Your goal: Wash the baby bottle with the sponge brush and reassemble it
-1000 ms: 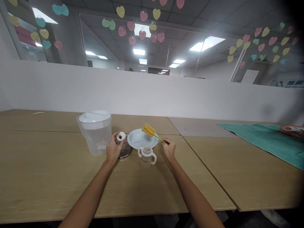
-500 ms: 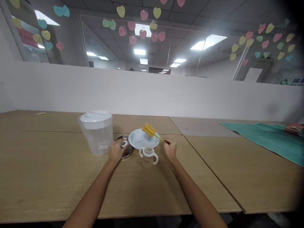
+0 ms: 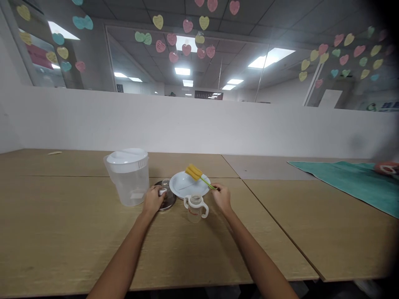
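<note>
My left hand [image 3: 153, 199] is closed on a small white ring [image 3: 162, 191], perhaps a bottle collar, over a round metal tray [image 3: 170, 202]. A clear dome-shaped piece [image 3: 166, 182] is on the tray just beyond the fingers. My right hand [image 3: 222, 196] grips the green handle of a bottle brush, whose yellow sponge head [image 3: 193, 171] hangs over a white bowl [image 3: 175, 189]. Between my hands, nearer to me, a clear baby bottle [image 3: 195, 214] stands upright and uncapped, with two white side handles.
Left of the tray stands a translucent lidded pitcher [image 3: 130, 182]. A teal cloth [image 3: 349, 178] lies at the far right, with a red object [image 3: 386, 168] on it. A small flat tan piece [image 3: 55, 153] rests at the back left. A white wall [image 3: 199, 124] closes off the wooden table.
The white ring has turned in my left hand, so its opening no longer faces me. My right hand still grips the brush. The whole view has shifted slightly.
</note>
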`<state>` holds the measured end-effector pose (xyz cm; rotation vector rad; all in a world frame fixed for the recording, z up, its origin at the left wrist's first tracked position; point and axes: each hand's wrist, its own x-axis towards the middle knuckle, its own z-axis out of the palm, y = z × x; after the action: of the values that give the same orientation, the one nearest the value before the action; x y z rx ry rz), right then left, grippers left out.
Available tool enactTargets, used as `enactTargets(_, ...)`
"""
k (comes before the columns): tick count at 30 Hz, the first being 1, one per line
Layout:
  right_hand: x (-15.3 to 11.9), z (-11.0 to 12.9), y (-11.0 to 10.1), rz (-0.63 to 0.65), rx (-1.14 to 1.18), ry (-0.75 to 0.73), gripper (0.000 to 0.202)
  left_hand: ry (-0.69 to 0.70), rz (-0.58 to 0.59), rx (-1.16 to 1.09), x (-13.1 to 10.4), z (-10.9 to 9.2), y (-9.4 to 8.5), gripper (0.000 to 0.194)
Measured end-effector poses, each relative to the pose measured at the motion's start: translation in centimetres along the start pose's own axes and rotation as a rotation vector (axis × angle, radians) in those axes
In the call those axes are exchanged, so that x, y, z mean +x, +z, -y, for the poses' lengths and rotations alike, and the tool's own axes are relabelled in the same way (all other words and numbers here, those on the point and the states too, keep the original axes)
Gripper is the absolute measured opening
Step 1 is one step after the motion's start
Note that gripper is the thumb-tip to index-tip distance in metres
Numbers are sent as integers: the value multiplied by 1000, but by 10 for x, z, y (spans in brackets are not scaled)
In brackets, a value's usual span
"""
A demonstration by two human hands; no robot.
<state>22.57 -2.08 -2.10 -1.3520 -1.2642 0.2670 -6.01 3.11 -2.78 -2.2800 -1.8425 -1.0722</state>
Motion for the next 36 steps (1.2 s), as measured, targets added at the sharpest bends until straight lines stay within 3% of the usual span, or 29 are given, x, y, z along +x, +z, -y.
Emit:
enactTargets(4, 1, -1, 0, 21, -63, 6, 31, 16, 30, 12, -2, -3, -2, 43)
enactTargets(15, 1, -1, 1, 43, -95, 2, 27, -27, 30, -49, -2, -9, -4, 22)
enactTargets(19, 0, 3, -2, 87, -114, 10, 27, 18, 60, 31, -5, -18, -10, 22)
enactTargets(25, 0, 7, -5, 64, -155, 32, 29, 139, -184, -79, -16, -52, -27, 37)
enactTargets(31, 2, 5, -6, 55, -141, 35, 28, 531, 49, -231, -45, -98, -16, 43)
enactTargets(33, 2, 8, -7, 51, -144, 45, 28, 558, 80, -268, -51, -104, -11, 41)
enactTargets(36, 1, 13, -9, 59, -156, 55, 26, 489, 92, -346, -54, -105, -9, 42)
